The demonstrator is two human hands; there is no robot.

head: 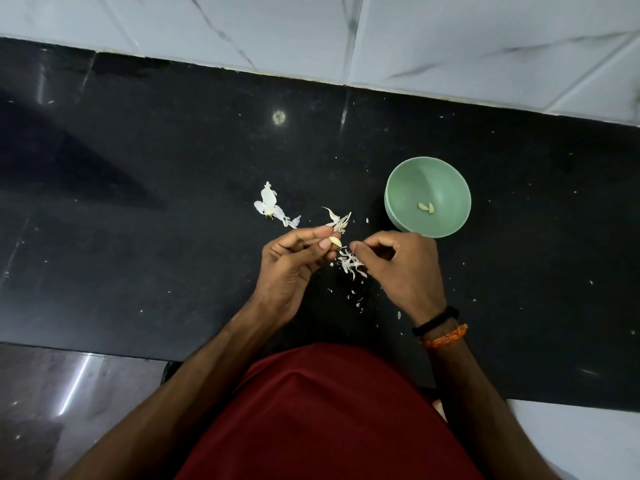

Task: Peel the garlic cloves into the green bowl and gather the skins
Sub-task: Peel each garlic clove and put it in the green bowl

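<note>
My left hand [294, 261] pinches a pale garlic clove [335, 241] between thumb and fingers, just above the black counter. My right hand [398, 265] is curled close beside it, its fingertips at the clove's tip, where a thin bit of skin may be pinched. Loose white skins [350, 263] lie under and between the hands, and more skins [338, 220] sit just beyond the left fingers. A larger papery husk [272, 206] lies further left. The green bowl [408, 181] stands to the right of the hands with two peeled cloves [426, 207] inside.
The black stone counter [173, 202] runs to a white tiled wall [450, 39] at the back. Tiny skin flecks are scattered over the counter around the hands. My red shirt [329, 420] fills the bottom of the view at the counter's front edge.
</note>
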